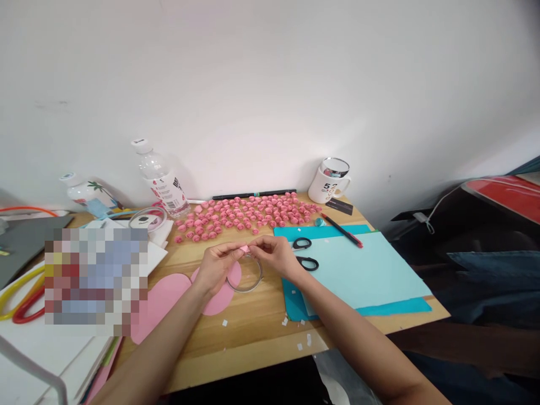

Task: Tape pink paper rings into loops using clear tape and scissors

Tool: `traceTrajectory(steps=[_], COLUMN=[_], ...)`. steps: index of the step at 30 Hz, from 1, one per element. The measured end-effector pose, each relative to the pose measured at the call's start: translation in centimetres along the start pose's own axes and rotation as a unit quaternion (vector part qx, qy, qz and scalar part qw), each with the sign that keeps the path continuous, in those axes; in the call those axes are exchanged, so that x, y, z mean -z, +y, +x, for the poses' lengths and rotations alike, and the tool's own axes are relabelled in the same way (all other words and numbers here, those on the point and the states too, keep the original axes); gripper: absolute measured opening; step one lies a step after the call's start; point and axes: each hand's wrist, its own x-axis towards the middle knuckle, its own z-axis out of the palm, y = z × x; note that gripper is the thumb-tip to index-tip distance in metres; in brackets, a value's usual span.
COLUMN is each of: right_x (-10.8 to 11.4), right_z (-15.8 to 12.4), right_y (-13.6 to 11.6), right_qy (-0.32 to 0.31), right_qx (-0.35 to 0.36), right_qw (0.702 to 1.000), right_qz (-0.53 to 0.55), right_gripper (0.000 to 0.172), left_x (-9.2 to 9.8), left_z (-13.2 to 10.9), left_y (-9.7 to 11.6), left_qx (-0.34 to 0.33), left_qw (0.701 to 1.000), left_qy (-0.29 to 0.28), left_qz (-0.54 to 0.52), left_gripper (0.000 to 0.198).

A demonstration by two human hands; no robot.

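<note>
Over the front middle of the wooden table, my left hand (217, 264) pinches a small piece of pink paper (243, 248) between thumb and fingertips. From the other side my right hand (274, 253) closes its fingertips at the same piece, so its exact shape is partly hidden. Just below the fingers lies a thin grey ring (260, 275), which looks like a roll of tape. Round pink paper pieces (219, 301) lie under and beside my left wrist. Behind both hands spread many small rolled pink paper roses (240, 216).
Black-handled scissors (310, 263) lie by my right hand, partly on light blue paper (358, 270). A pen (341, 229) rests there too. A white mug (327, 183) and a plastic bottle (162, 183) stand near the wall. Paper scraps (225, 323) dot the front edge.
</note>
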Motion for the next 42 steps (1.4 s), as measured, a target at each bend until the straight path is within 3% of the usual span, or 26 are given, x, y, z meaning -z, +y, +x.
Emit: traceTrajectory(steps=[9, 14, 16, 20, 24, 30, 37, 42], right_x=[-0.7, -0.1, 0.2, 0.2, 0.0, -0.6, -0.7, -0.9], right_z=[-0.2, 0.1, 0.2, 0.0, -0.4, -0.6, -0.8, -1.0], right_y=[0.0, -0.2, -0.4, -0.8, -0.7, -0.1, -0.2, -0.3], right_qy=[0.053, 0.105, 0.09, 0.029, 0.08, 0.077, 0.134, 0.116], right_qx=[0.031, 0.007, 0.014, 0.081, 0.161, 0.242, 0.284, 0.26], right_qw=[0.998, 0.994, 0.995, 0.992, 0.973, 0.937, 0.912, 0.921], right_qz=[-0.032, -0.024, -0.037, -0.097, -0.144, -0.24, -0.264, -0.268], right_gripper=[0.012, 0.013, 0.013, 0.008, 0.011, 0.01, 0.015, 0.014], left_x=[-0.1, -0.1, 0.2, 0.7, 0.6, 0.1, -0.4, -0.6], left_z=[-0.1, 0.0, 0.3, 0.6, 0.5, 0.3, -0.1, -0.3], left_y=[-0.2, 0.5, 0.9, 1.2, 0.8, -0.1, 0.1, 0.4], left_qx=[-0.031, -0.01, -0.005, 0.006, 0.03, 0.054, 0.052, 0.054], left_qw=[0.999, 0.998, 0.994, 0.985, 0.983, 0.983, 0.983, 0.982], left_qy=[0.008, 0.009, 0.006, -0.014, -0.032, -0.043, -0.062, -0.059], left_qz=[0.029, -0.06, -0.108, -0.169, -0.178, -0.172, -0.164, -0.171], left_gripper=[0.021, 0.021, 0.02, 0.013, 0.011, 0.015, 0.012, 0.01])
